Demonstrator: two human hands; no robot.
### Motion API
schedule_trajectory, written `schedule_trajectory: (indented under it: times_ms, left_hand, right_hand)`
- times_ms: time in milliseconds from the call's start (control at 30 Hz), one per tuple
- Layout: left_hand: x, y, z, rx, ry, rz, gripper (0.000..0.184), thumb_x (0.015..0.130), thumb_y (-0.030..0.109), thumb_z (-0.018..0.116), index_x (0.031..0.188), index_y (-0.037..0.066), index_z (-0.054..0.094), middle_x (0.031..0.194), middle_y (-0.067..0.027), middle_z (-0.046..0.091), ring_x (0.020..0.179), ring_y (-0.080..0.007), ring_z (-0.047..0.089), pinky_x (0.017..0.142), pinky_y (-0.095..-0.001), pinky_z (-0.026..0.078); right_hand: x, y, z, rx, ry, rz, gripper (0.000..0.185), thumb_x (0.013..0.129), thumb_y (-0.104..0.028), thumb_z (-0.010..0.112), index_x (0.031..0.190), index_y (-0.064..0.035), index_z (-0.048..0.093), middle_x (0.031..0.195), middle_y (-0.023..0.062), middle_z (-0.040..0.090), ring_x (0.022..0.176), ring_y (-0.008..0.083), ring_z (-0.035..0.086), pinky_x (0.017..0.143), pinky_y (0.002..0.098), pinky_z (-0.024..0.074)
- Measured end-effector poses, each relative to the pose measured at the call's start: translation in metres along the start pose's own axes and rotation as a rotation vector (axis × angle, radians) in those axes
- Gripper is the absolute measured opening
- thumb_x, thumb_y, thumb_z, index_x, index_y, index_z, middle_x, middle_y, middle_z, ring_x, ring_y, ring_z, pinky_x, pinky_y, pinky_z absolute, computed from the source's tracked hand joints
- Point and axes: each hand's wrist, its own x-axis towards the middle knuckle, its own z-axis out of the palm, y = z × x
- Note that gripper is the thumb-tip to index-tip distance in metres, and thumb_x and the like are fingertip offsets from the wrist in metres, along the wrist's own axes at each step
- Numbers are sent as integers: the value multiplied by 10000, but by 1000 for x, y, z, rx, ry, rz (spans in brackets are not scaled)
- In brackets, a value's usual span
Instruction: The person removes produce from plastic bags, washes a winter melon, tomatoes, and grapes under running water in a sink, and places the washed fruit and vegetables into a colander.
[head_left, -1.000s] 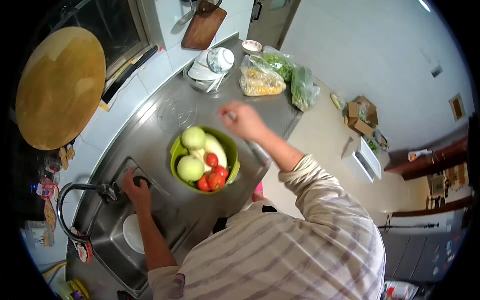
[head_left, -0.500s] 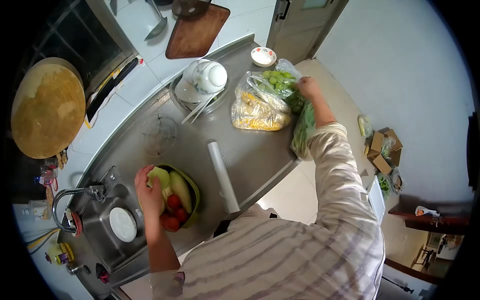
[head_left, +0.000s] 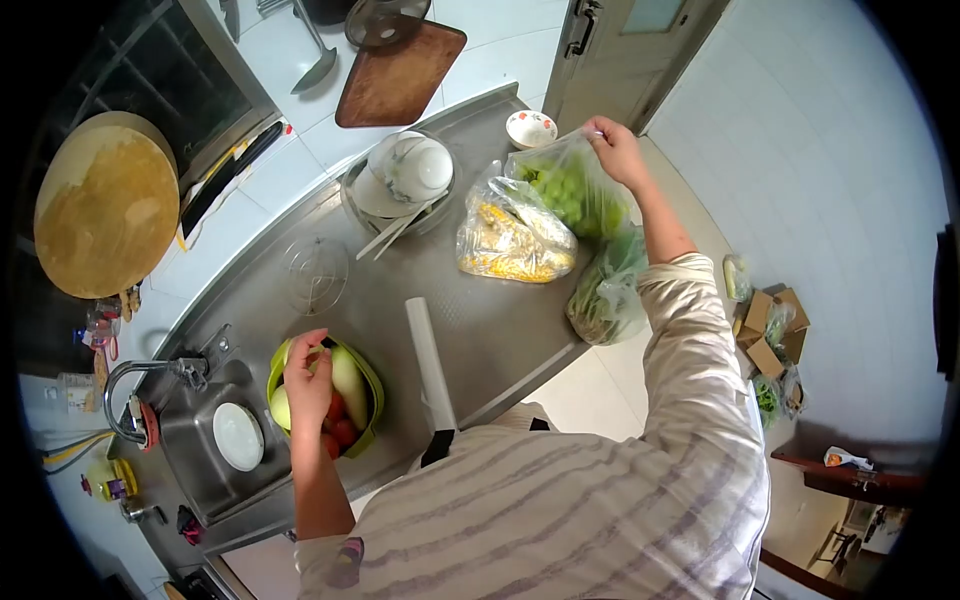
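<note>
My right hand is closed on the top edge of a clear plastic bag with green vegetables inside, holding it up off the counter. Against it stands another clear bag with yellow-and-white contents, perhaps corn. Nearer me, a bag of leafy greens lies at the counter edge. My left hand is over a green basin, thumb and fingers apart, with nothing seen in it. In the basin are red tomatoes and a long pale green vegetable, partly hidden by the hand.
A white roll lies on the steel counter beside a wire rack. Bowls and chopsticks fill a glass basin behind. A white plate sits in the sink. A small patterned bowl stands at the back.
My right hand has lifted the bag of green vegetables upward, stretching it out. My left hand stays over the basin, its fingers a little nearer together.
</note>
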Motion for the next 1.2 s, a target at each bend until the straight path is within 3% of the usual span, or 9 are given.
schedule_trajectory:
  times_ms: [167,233,367,467,667,800,1000,1067,1200]
  left_hand:
    - [-3,-9,3,-39,-19,-14,266,825,-46,514,1072,26,580,1010,-52,570,928,-139,535,791,-252,444]
    - [-5,-7,3,-62,-23,-32,266,828,-43,514,1077,24,580,1006,-52,571,927,-137,537,791,-251,445]
    - [-8,-2,4,-49,-53,-43,266,834,-37,515,1085,23,580,1014,-56,578,939,-132,543,793,-249,446]
    - [-13,2,2,-50,-73,-41,267,837,-34,516,1090,22,579,1012,-59,585,932,-133,552,792,-248,446]
    - [-27,5,-3,-68,-114,-32,254,850,-14,522,1098,13,569,1003,-61,592,909,-120,556,787,-235,443]
    - [-38,-8,2,-156,-185,-62,260,855,-8,525,1111,17,562,1008,-56,590,886,-106,550,790,-228,440]
    - [-35,-2,37,-265,-379,-124,586,812,2,550,1350,109,342,1262,-98,445,1038,-173,498,821,-280,452]
    - [-28,10,55,-243,-375,-58,690,783,11,573,1394,129,275,1332,-125,378,1141,-210,448,822,-303,458]
    - [-20,37,83,-162,-380,24,789,749,53,612,1421,117,204,1389,-155,302,1235,-283,372,936,-381,396]
  right_hand:
    - [4,7,-11,53,100,-54,132,842,-98,510,927,-32,586,751,113,576,652,189,518,632,299,429]
    - [7,1,-20,136,142,-44,128,872,-127,510,919,-37,588,679,29,519,625,110,461,589,259,396]
    - [14,-16,-35,221,170,-90,166,909,-195,526,895,-39,582,627,-43,402,603,54,361,546,225,337]
    - [9,-57,-47,218,116,-111,142,931,-176,505,891,-48,552,686,-92,387,636,19,328,565,181,290]
    - [-8,-129,-64,337,96,-230,150,924,-180,508,911,-54,588,671,-89,458,612,26,377,542,197,324]
    - [-30,-164,-66,555,61,-175,144,931,-152,491,913,-45,587,761,-70,520,696,24,432,630,177,365]
    - [-87,-172,-28,468,-72,-131,112,926,-95,488,948,-35,579,796,-73,524,754,14,443,664,189,389]
    - [-112,-166,0,530,-120,-57,98,896,-62,503,956,-37,575,780,-19,565,732,63,491,649,221,415]
    - [-165,-165,39,188,-160,-422,202,754,18,520,934,-51,582,862,164,586,781,317,591,676,378,485]
